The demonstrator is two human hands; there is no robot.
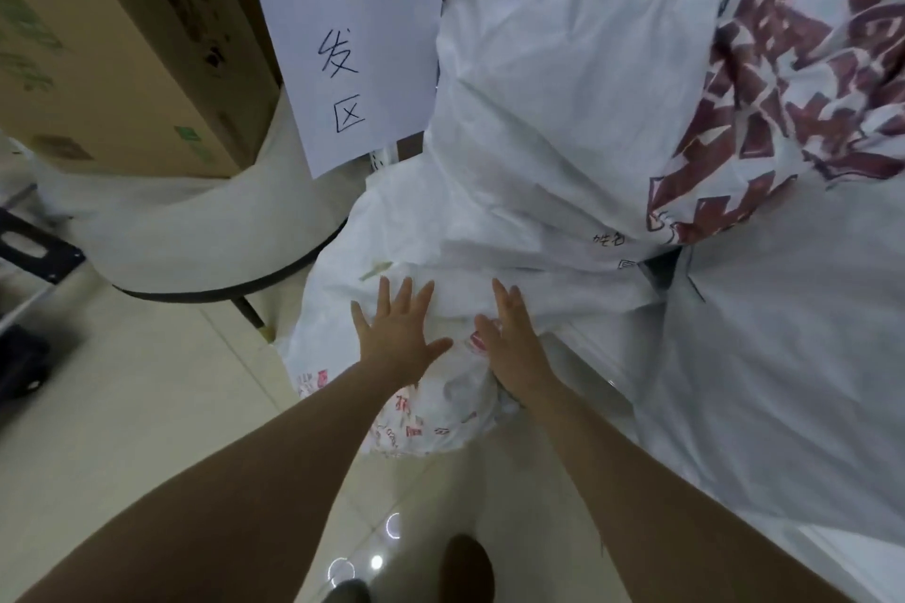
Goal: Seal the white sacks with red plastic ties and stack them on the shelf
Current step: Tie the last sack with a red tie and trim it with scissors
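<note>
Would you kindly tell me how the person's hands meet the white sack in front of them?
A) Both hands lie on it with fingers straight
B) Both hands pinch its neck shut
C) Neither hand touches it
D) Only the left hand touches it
A: the left hand and the right hand both rest side by side on the white sack, fingers straight and gripping nothing.

The left hand and right hand lie side by side on the lower sack. A larger sack rests above it. Left of that hangs a paper sign, then a cardboard box atop a 3rd sack
</note>
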